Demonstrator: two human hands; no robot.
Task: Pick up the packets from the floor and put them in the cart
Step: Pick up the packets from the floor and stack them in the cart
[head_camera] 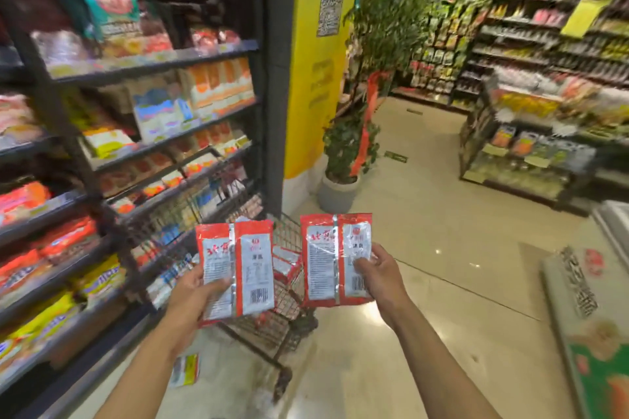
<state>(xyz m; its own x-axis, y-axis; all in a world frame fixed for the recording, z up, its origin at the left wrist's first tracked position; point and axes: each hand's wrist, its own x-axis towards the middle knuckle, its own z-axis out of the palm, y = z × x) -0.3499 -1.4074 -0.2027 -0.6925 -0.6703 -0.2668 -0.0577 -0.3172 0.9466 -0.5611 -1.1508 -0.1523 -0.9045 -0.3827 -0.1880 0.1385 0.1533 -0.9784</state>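
Note:
My left hand [190,296] grips a red and white packet [252,265] by its lower left edge and holds it upright above the wire cart [289,313]. My right hand [381,275] grips a second, matching packet [323,258] by its right side, just right of the cart. Inside the cart lies at least one more red and white packet [286,264], partly hidden behind the held ones. Another packet [185,369] lies on the floor beside the cart's left wheel, under my left forearm.
Stocked shelves [102,153] run along the left, close to the cart. A yellow pillar [316,78] and a potted plant [343,160] stand ahead. More shelves [531,146] are at the right, and a freezer lid [592,316] at the near right. Tiled floor [425,214] lies between.

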